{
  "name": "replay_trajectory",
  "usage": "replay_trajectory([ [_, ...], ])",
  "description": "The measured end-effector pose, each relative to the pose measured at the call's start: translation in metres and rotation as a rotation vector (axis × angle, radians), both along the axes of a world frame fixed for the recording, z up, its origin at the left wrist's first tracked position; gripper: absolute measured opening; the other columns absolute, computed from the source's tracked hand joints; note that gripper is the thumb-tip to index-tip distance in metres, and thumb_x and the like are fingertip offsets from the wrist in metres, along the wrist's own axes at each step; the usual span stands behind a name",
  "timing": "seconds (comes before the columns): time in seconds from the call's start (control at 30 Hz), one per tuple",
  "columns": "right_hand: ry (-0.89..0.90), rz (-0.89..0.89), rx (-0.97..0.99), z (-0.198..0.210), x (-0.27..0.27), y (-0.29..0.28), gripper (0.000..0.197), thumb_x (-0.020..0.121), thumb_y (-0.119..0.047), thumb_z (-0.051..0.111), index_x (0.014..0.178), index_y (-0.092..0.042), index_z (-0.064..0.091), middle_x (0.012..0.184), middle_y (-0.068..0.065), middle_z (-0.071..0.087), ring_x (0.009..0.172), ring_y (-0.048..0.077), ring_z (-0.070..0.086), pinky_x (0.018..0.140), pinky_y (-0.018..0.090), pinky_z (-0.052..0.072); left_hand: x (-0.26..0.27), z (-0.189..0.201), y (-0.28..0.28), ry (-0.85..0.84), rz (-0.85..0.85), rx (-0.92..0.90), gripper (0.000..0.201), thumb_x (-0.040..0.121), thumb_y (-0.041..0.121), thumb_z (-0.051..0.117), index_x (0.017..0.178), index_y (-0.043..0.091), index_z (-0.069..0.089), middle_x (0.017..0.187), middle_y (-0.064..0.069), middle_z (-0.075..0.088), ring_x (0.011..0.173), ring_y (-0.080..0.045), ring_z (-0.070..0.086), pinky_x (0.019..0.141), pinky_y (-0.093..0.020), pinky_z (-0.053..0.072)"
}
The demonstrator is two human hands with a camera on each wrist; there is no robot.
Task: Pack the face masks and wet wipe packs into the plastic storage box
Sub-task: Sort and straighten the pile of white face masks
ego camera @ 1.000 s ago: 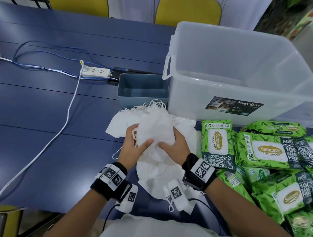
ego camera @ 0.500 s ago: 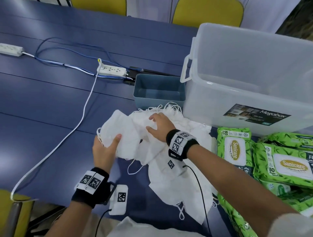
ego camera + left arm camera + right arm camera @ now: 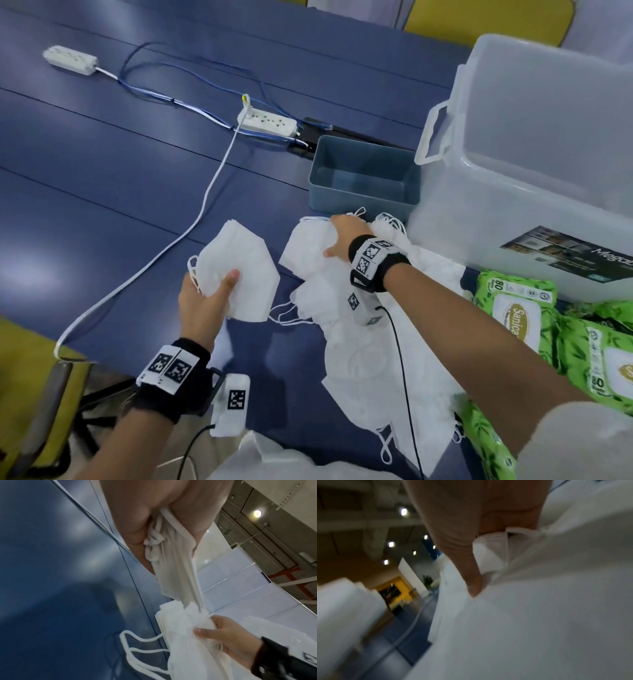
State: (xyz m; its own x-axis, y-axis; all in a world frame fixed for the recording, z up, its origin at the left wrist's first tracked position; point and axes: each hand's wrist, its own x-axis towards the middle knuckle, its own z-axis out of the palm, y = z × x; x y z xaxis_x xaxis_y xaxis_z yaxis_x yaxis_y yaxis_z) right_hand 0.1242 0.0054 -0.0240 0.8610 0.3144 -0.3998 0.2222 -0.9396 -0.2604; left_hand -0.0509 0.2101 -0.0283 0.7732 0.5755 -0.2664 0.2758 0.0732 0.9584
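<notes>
My left hand (image 3: 205, 291) grips a stack of white face masks (image 3: 239, 270) just above the blue table; in the left wrist view the stack of masks (image 3: 175, 563) is pinched between thumb and fingers. My right hand (image 3: 342, 236) grasps the top of the loose pile of masks (image 3: 376, 346) near the small bin, fingers curled into the pile of masks (image 3: 530, 601). The right hand (image 3: 223, 635) also shows in the left wrist view. The clear plastic storage box (image 3: 534, 164) stands at the right. Green wet wipe packs (image 3: 520, 308) lie in front of it.
A small grey-blue bin (image 3: 363, 174) sits left of the storage box. Two white power strips (image 3: 267, 121) (image 3: 70, 60) with blue and white cables (image 3: 205, 205) cross the table (image 3: 102, 188). Yellow chairs (image 3: 486, 17) stand behind the table and another at my lower left.
My left hand has drawn its stack of masks to the left, apart from the pile. My right hand has reached further forward onto the pile's far end. The view has shifted left.
</notes>
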Motion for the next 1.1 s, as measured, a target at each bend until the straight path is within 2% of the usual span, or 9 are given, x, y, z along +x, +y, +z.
replay_trajectory([
  [0.2,-0.142,-0.548,0.843,0.056,-0.021,-0.059,0.043,0.075,-0.012,0.077,0.114,-0.005,0.058,0.106,0.004,0.063,0.1,0.025,0.061,0.085,0.03,0.047,0.019,0.013,-0.022,-0.075,-0.1,-0.023,0.049,0.082,0.02,0.074,0.124,0.009,0.051,0.121,-0.005,0.063,0.107,-0.016,0.063,0.085,-0.029,0.053],
  [0.27,-0.111,-0.734,1.149,0.073,-0.034,-0.08,0.042,0.075,-0.01,0.078,0.113,-0.004,0.062,0.105,0.004,0.068,0.097,0.022,0.066,0.086,0.038,0.052,0.026,0.018,-0.032,-0.102,-0.135,0.007,0.061,0.08,0.018,0.076,0.13,0.012,0.041,0.129,-0.006,0.054,0.113,-0.015,0.057,0.092,-0.029,0.05],
  [0.4,0.016,-0.834,1.494,0.092,-0.065,-0.105,0.052,0.076,-0.016,0.075,0.122,-0.001,0.057,0.116,0.016,0.065,0.101,0.028,0.063,0.094,0.055,0.047,0.033,0.033,-0.059,-0.243,-0.316,0.078,0.084,0.084,0.002,0.068,0.146,0.03,0.017,0.13,0.006,0.037,0.113,0.013,0.044,0.086,0.001,0.037],
  [0.47,0.017,-0.864,1.522,0.095,-0.08,-0.108,0.072,0.059,-0.036,0.086,0.118,-0.003,0.06,0.117,0.02,0.064,0.101,0.031,0.061,0.096,0.062,0.042,0.033,0.039,-0.071,-0.316,-0.424,0.133,0.076,0.087,0.005,0.066,0.144,0.031,0.022,0.131,0.012,0.04,0.108,0.022,0.042,0.087,0.001,0.036],
  [0.53,-0.042,-0.895,1.512,0.092,-0.092,-0.109,0.074,0.052,-0.045,0.088,0.112,-0.008,0.064,0.114,0.014,0.068,0.107,0.029,0.063,0.098,0.054,0.045,0.032,0.046,-0.084,-0.361,-0.504,0.132,0.058,0.087,0.012,0.064,0.134,0.034,0.038,0.128,0.022,0.047,0.11,0.016,0.046,0.089,-0.004,0.041],
  [0.7,-0.092,-0.971,1.466,0.08,-0.119,-0.112,0.035,0.085,-0.014,0.068,0.118,-0.003,0.061,0.116,0.012,0.067,0.109,0.028,0.062,0.101,0.052,0.044,0.026,0.053,-0.111,-0.376,-0.613,0.131,0.032,0.083,0.016,0.068,0.094,0.042,0.055,0.11,0.009,0.057,0.096,0.001,0.055,0.076,-0.01,0.044],
  [0.83,-0.081,-1.029,1.535,0.075,-0.138,-0.106,0.039,0.083,-0.003,0.067,0.121,-0.005,0.057,0.116,0.012,0.066,0.108,0.028,0.063,0.097,0.054,0.046,0.023,0.05,-0.125,-0.338,-0.594,0.091,0.025,0.078,0.026,0.067,0.092,0.043,0.054,0.111,0.006,0.058,0.104,-0.017,0.056,0.087,-0.037,0.05],
  [0.93,-0.148,-1.051,1.523,0.073,-0.146,-0.108,0.06,0.068,-0.007,0.079,0.122,-0.014,0.055,0.116,0.01,0.066,0.108,0.028,0.063,0.095,0.054,0.048,0.023,0.051,-0.132,-0.32,-0.579,0.095,0.025,0.079,0.026,0.067,0.098,0.034,0.054,0.108,0.009,0.058,0.106,-0.02,0.056,0.093,-0.049,0.048],
  [1.1,-0.65,-0.769,1.236,0.093,-0.158,-0.119,0.044,0.077,0.002,0.067,0.096,-0.032,0.049,0.096,-0.01,0.059,0.086,0.0,0.06,0.077,0.018,0.049,0.024,0.05,-0.133,-0.326,-0.574,0.132,0.027,0.077,0.03,0.068,0.1,0.032,0.053,0.112,0.008,0.056,0.109,-0.017,0.053,0.092,-0.041,0.048],
])
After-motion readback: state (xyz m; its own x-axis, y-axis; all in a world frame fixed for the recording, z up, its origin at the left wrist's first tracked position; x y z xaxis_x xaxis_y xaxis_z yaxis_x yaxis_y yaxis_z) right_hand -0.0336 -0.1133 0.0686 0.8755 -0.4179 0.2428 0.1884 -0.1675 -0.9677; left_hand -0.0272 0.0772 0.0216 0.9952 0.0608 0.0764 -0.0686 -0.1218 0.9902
